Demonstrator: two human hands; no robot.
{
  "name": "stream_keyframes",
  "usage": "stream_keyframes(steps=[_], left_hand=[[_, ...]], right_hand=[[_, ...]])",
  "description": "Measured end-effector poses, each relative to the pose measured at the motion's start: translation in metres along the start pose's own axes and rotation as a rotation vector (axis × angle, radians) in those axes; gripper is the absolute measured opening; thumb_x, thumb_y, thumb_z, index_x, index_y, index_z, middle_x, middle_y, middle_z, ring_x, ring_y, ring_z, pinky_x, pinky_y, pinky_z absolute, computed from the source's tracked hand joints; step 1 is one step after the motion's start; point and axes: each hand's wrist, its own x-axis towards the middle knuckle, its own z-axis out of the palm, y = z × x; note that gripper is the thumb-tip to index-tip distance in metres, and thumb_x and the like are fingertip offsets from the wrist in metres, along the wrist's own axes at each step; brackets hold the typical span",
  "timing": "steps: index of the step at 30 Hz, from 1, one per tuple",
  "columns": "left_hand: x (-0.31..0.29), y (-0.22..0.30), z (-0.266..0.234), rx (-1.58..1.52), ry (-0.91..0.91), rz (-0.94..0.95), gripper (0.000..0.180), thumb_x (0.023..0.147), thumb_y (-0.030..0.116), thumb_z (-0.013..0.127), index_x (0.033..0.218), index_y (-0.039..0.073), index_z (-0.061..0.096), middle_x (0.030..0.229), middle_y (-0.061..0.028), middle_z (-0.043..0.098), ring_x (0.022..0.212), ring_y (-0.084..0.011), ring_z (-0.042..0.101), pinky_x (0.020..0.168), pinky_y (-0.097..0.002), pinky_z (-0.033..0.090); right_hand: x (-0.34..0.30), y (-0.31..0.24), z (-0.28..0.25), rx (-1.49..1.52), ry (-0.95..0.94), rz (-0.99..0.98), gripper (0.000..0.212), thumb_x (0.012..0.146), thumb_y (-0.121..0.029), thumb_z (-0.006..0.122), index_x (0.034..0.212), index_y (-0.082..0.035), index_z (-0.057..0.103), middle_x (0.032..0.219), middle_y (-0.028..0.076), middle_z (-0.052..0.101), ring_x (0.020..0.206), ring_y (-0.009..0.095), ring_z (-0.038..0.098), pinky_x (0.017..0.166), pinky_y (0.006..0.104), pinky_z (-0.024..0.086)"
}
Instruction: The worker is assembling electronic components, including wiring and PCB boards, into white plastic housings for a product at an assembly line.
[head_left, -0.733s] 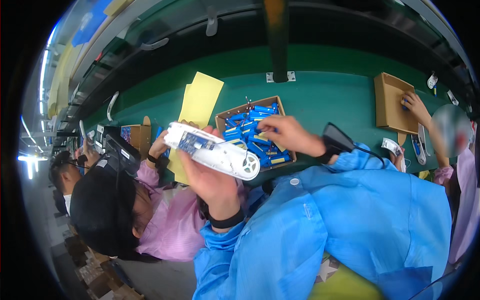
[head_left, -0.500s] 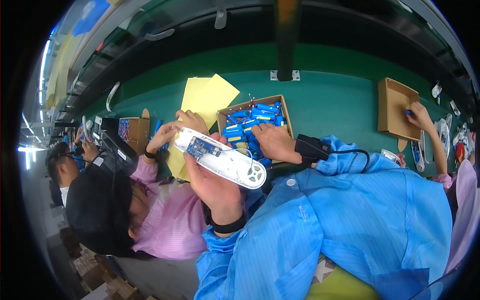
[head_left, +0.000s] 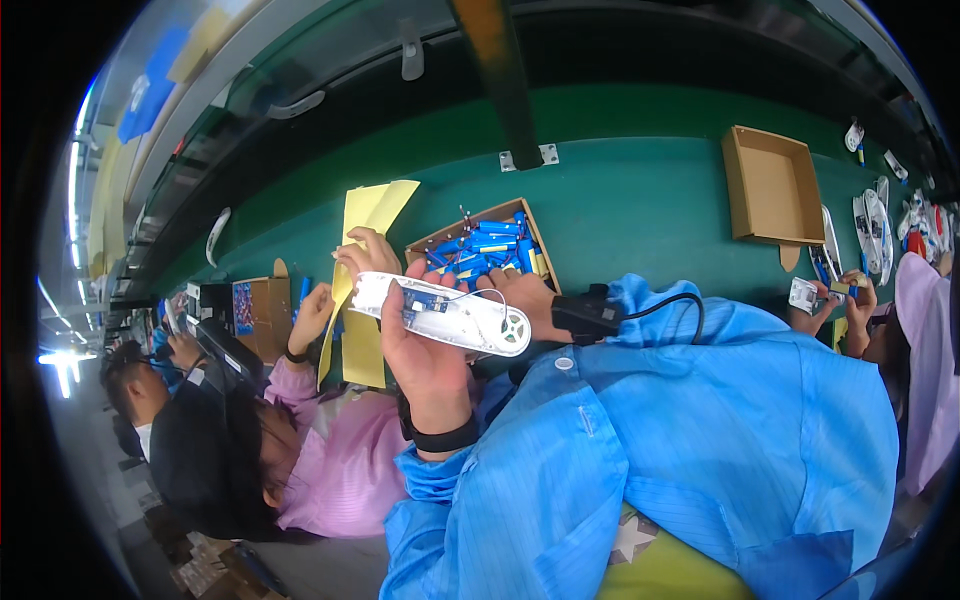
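Note:
My left hand (head_left: pixel 428 365) grips a long white plastic housing (head_left: pixel 465 328) with a rounded end, palm up beneath it and thumb along its side. Inside the housing lie a blue circuit board (head_left: pixel 428 300), a thin white wire and a round, slotted grille at the right end. My right hand (head_left: pixel 527 298) is bent over the near side of a cardboard box (head_left: pixel 543 240) filled with blue cylindrical batteries (head_left: pixel 497 240). Its fingers are curled down among the batteries; the tips are partly hidden behind the housing, so what they hold does not show.
At my left a co-worker in pink holds folded yellow sheets (head_left: pixel 362 345) close to the housing. A cardboard box (head_left: pixel 735 190) stands on the green bench (head_left: pixel 640 200) at the right. Beyond it, another person's hands (head_left: pixel 858 310) hold small parts. White housings (head_left: pixel 873 235) lie farther right.
The housing has tilted in my left hand, showing less of its inside. My right hand stays at the battery box. The co-worker's yellow sheets are lifted and folded; the right-hand co-worker's hand has left the box.

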Motion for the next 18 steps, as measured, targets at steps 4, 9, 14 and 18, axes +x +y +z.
stream_keyframes(steps=[4, 9, 14, 18], left_hand=[[-0.003, 0.002, -0.002, 0.007, -0.018, -0.022, 0.038, 0.088, 0.022, 0.057, 0.117, -0.002, 0.052, 0.098, -0.0121, 0.057, 0.094, -0.0248, 0.056, 0.091, -0.0432, 0.045], [-0.014, -0.008, 0.013, 0.353, -0.049, 0.155, 0.023, 0.075, 0.002, 0.068, 0.096, 0.000, 0.056, 0.088, -0.0090, 0.059, 0.076, -0.0188, 0.060, 0.070, -0.0305, 0.050], [-0.027, -0.036, 0.049, 0.358, -0.234, 0.003, 0.033, 0.080, 0.007, 0.070, 0.108, -0.003, 0.056, 0.094, -0.0095, 0.060, 0.083, -0.0173, 0.060, 0.071, -0.0285, 0.049], [-0.024, -0.041, 0.060, 0.366, -0.290, -0.018, 0.026, 0.081, 0.008, 0.069, 0.102, -0.001, 0.058, 0.089, -0.0089, 0.062, 0.078, -0.0161, 0.061, 0.068, -0.0275, 0.049]], right_hand=[[0.001, -0.009, -0.035, 0.016, 0.012, 0.289, 0.042, 0.073, -0.020, 0.064, 0.111, -0.011, 0.050, 0.096, 0.018, 0.059, 0.083, 0.036, 0.062, 0.065, 0.0406, 0.051], [-0.025, 0.029, -0.121, 1.285, 0.502, 0.281, 0.014, 0.082, -0.012, 0.066, 0.090, -0.009, 0.054, 0.072, -0.001, 0.057, 0.059, 0.004, 0.055, 0.050, 0.0165, 0.044], [-0.053, 0.002, -0.151, 1.380, 0.564, 0.239, 0.015, 0.082, -0.012, 0.067, 0.086, -0.007, 0.053, 0.071, 0.000, 0.058, 0.058, 0.006, 0.056, 0.049, 0.0178, 0.044], [-0.069, -0.012, -0.145, 1.414, 0.476, 0.259, 0.015, 0.083, -0.014, 0.066, 0.086, -0.008, 0.053, 0.071, 0.000, 0.057, 0.057, 0.005, 0.055, 0.050, 0.0182, 0.043]])
